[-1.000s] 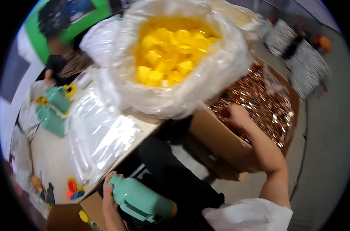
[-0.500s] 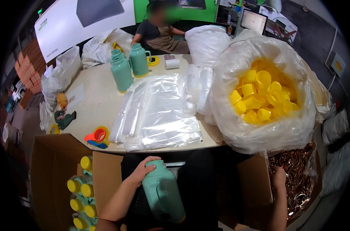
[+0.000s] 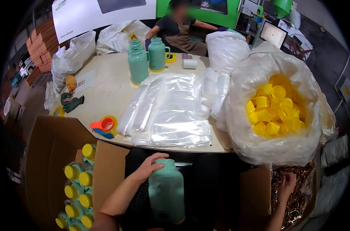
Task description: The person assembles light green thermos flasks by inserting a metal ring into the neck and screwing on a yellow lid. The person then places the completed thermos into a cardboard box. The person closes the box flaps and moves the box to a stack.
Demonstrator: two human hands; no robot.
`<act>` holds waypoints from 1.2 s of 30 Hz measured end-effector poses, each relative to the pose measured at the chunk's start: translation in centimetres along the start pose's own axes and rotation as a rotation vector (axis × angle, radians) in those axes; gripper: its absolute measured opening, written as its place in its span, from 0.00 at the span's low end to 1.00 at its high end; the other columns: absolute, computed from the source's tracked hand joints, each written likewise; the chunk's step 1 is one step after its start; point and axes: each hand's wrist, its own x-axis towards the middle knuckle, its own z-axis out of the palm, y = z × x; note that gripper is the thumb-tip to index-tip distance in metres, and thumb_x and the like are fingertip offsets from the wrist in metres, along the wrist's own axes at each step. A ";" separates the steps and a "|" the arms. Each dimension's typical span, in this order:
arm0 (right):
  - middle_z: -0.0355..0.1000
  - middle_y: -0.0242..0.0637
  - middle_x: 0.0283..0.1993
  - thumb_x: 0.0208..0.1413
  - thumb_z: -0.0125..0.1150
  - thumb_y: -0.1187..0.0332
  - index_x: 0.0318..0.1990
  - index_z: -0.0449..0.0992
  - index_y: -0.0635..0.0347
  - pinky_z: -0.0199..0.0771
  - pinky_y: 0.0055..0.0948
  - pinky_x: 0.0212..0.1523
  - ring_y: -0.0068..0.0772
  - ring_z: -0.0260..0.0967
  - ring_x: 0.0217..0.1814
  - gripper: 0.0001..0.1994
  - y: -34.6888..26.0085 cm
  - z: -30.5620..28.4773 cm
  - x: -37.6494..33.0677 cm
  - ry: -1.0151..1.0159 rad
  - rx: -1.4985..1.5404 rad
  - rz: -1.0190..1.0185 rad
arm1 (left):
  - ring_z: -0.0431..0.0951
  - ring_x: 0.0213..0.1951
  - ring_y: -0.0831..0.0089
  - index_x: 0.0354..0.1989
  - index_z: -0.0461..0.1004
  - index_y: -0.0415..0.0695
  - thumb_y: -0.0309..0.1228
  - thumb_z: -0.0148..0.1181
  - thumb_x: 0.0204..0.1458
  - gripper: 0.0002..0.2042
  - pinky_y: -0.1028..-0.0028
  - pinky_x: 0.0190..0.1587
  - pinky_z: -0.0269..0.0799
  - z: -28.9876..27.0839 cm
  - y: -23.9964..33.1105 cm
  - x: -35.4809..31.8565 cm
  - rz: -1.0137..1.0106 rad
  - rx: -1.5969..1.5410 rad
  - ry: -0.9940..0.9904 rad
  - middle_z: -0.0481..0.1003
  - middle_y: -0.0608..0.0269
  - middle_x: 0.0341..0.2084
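My left hand [image 3: 151, 169] grips the neck of a mint-green flask body [image 3: 166, 192], which stands nearly upright at my lap. The flask has no cap on its mouth, and no handle shows on the side toward me. My right hand [image 3: 286, 185] is over a cardboard box at the right, among shiny copper-coloured metal rings [image 3: 277, 184]. Its fingers are curled together; whatever they pinch is too small to make out. In another box at the left stand several flasks with yellow caps [image 3: 85, 178], wrapped in clear plastic.
Clear plastic bags [image 3: 179, 115] lie stacked on the table [image 3: 102, 84]. Beyond them stand mint-green flasks [image 3: 139, 65]. Yellow cups [image 3: 277, 109] fill a big plastic sack at the right. An orange tape dispenser [image 3: 105, 125] and a dark glove [image 3: 71, 102] lie leftward. A co-worker [image 3: 180, 32] sits opposite.
The flask in my left hand has turned, taking its handle out of sight, and stands straighter. My right hand has lifted a little among the rings. The co-worker's arms have spread; the view has shifted.
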 end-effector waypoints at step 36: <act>0.58 0.25 0.30 0.43 0.70 0.80 0.30 0.79 0.58 0.53 0.22 0.34 0.20 0.54 0.32 0.08 -34.8 14.3 -6.1 -0.947 1.408 -0.125 | 0.65 0.65 0.58 0.74 0.48 0.41 0.56 0.60 0.57 0.45 0.59 0.64 0.63 2.8 -2.5 -0.3 0.566 -0.010 0.108 0.50 0.50 0.72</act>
